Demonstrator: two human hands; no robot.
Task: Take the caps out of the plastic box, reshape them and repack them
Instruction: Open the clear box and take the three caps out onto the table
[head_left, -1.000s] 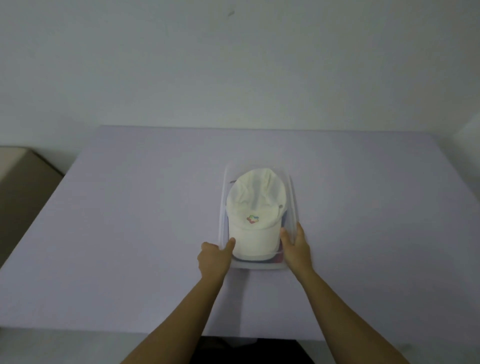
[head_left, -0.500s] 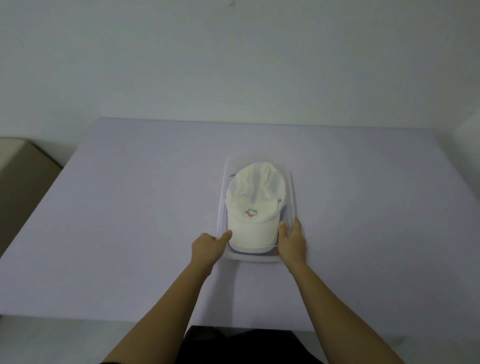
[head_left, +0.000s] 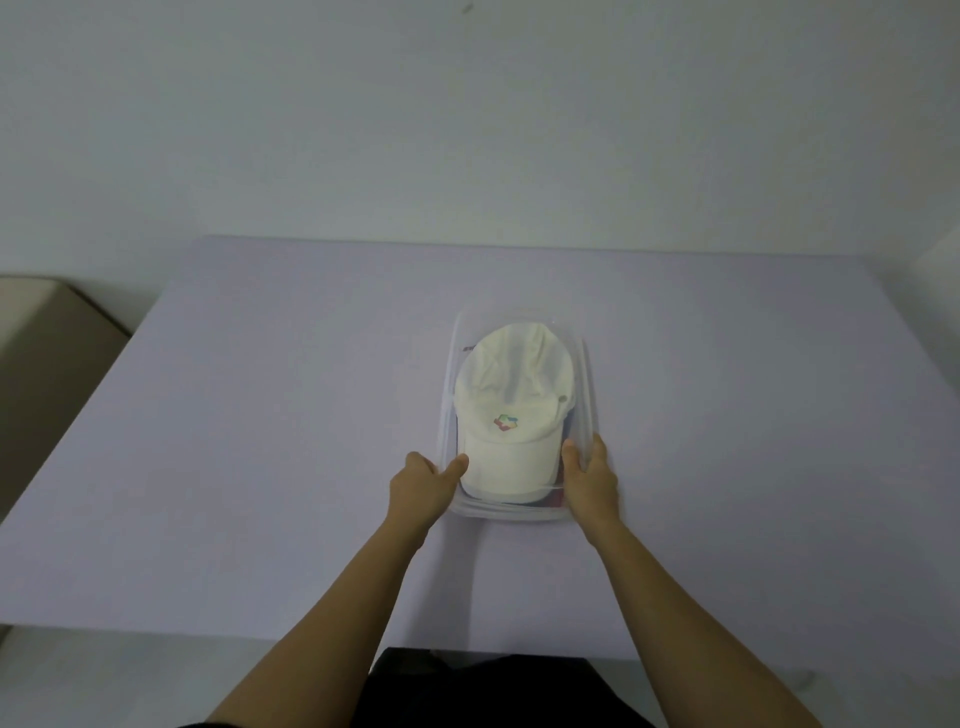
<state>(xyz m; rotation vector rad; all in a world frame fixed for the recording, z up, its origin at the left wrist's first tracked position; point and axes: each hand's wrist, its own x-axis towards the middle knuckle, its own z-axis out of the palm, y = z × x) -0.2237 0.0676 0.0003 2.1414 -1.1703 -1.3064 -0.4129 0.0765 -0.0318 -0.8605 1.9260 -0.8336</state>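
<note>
A clear plastic box (head_left: 586, 374) is gripped at its near end by both hands on a pale lilac table (head_left: 260, 415). The left hand (head_left: 418, 486) is closed over the near left corner of the box, its fingers curled against the outside wall and its thumb hooked over the rim, the thumb tip touching the brim of the white cap (head_left: 511, 410) just to its right. The right hand (head_left: 589, 480) is clamped on the near right corner, thumb inside the rim and beside the brim, the remaining fingers wrapped along the outer wall.

The white cap lies between the two hands and beyond them, filling most of the box. Its brim points back toward the hands, and its crown, creased and partly flattened, is turned away from them toward the far end. A small multicoloured emblem (head_left: 505, 422) is seen on the front panel, just beyond the thumbs.

Beneath the white cap, further items are stacked in the box: a dark reddish edge (head_left: 551, 500) shows just left of the right hand, under the brim, though what it belongs to cannot be told. A beige object (head_left: 36, 353) stands well off to the left of the left hand, past the table edge.
</note>
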